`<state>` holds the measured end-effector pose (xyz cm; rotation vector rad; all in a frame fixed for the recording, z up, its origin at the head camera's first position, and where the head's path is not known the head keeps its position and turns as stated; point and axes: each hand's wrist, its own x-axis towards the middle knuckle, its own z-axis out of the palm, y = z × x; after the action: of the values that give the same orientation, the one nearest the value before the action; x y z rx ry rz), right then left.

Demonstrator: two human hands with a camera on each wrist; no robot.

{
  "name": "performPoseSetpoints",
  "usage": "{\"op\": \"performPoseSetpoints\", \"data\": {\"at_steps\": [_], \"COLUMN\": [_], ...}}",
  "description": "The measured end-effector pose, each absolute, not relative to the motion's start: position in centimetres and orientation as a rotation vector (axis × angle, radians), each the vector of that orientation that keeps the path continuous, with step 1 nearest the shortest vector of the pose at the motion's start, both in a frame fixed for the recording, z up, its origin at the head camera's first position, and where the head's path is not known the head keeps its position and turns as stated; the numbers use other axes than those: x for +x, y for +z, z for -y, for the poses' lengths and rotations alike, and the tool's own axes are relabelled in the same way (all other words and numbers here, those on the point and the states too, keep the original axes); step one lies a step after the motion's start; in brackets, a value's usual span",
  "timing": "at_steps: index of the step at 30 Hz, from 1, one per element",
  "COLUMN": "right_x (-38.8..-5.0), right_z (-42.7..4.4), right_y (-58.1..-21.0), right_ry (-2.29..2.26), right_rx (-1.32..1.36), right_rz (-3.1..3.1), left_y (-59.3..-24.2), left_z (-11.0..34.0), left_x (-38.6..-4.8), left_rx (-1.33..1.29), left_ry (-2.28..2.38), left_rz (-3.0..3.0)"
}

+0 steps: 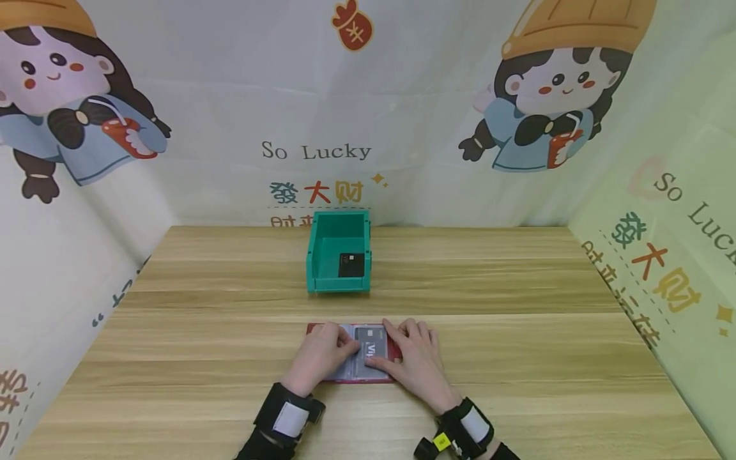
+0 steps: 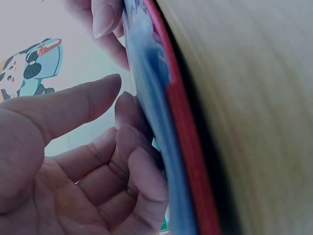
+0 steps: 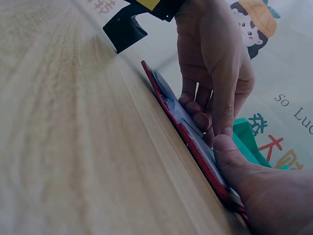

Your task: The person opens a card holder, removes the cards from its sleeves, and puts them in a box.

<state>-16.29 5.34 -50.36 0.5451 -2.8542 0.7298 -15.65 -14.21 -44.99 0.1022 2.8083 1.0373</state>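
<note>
An open red card holder (image 1: 362, 382) with clear plastic sleeves lies on the table, and a grey bank card (image 1: 376, 350) marked with "VI" shows on its right side. My left hand (image 1: 322, 351) rests over the holder's left part with fingers bent, its fingertips touching the sleeves beside the card. In the left wrist view, its thumb (image 2: 93, 100) stands apart from the bent fingers, with nothing visible between them. My right hand (image 1: 422, 364) spreads across the holder's right side. Its thumb (image 3: 230, 152) presses near the card's lower left, and its forefinger reaches the top edge.
Behind the holder stands a teal bin (image 1: 339, 286) with a black card (image 1: 351, 264) inside. The wooden table (image 1: 517, 287) meets printed cloth walls (image 1: 425, 128) at the back and sides. Each wrist wears a black camera strap (image 1: 287, 415).
</note>
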Motion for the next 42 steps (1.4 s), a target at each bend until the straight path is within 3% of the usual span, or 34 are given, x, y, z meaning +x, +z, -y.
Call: {"op": "performPoseSetpoints", "data": {"at_steps": [42], "right_x": [-16.41], "right_z": [-5.95], "right_y": [-50.13], "right_ry": [0.632], "right_rx": [0.659], "right_rz": [2.900], "left_y": [-45.60], "left_z": [15.20], "left_x": [-16.44], "left_rx": [0.040], "left_ry": [1.165], "left_rz": [-2.703]}}
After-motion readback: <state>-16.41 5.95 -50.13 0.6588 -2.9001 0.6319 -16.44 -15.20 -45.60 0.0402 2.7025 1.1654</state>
